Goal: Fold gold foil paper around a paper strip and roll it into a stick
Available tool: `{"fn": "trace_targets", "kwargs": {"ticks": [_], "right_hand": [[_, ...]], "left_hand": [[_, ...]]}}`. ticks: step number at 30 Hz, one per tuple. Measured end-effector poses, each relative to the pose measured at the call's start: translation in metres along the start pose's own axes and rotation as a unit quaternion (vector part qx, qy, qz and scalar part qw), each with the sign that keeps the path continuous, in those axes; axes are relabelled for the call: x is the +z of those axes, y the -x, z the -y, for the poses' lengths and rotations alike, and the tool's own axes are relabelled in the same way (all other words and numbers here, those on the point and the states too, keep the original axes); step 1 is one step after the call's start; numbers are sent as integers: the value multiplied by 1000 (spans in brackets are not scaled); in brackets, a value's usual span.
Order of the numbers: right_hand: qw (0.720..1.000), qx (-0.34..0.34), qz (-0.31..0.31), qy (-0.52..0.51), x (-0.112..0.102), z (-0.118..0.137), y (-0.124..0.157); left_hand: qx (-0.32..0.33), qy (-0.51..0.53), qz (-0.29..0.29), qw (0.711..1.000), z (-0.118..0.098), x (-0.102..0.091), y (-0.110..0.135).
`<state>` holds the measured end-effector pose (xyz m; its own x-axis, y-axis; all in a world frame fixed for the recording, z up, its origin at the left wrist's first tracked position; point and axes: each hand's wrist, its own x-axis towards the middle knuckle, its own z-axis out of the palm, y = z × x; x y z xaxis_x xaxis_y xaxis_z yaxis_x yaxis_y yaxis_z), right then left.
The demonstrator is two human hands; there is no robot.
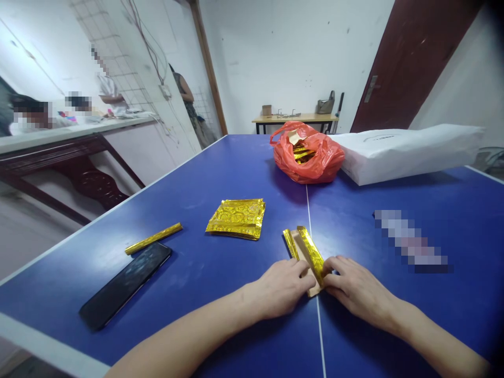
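Observation:
A partly folded gold foil paper [306, 250] lies on the blue table [220, 173], its tan back showing between two folded gold edges. My left hand [280, 287] presses on its near end with fingers curled together. My right hand [356, 290] pinches the paper's near right edge. A stack of flat gold foil sheets [237, 217] lies a little to the left. A finished gold roll [153, 238] rests further left, beside a black phone [126, 283].
A red plastic bag [307, 153] holding more gold paper stands at the far middle, next to a large white bag [409, 152]. A blurred object [411, 242] lies at the right. People stand at a counter on the left.

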<state>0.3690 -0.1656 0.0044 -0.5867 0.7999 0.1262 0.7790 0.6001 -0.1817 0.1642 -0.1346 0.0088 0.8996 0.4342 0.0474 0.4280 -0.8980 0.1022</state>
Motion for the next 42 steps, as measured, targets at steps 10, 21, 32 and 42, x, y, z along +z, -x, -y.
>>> {"fn": "trace_targets", "kwargs": {"ticks": [10, 21, 32, 42], "right_hand": [[1000, -8, -17, 24, 5, 1, 1], [999, 15, 24, -19, 1, 4, 0], [996, 75, 26, -50, 5, 0, -1], [995, 94, 22, -30, 7, 2, -2]], "left_hand": [[3, -26, -5, 1000, -2, 5, 0], [-64, 58, -38, 996, -4, 14, 13], [-138, 110, -41, 983, -6, 17, 13], [-200, 89, -7, 976, -7, 15, 8]]}}
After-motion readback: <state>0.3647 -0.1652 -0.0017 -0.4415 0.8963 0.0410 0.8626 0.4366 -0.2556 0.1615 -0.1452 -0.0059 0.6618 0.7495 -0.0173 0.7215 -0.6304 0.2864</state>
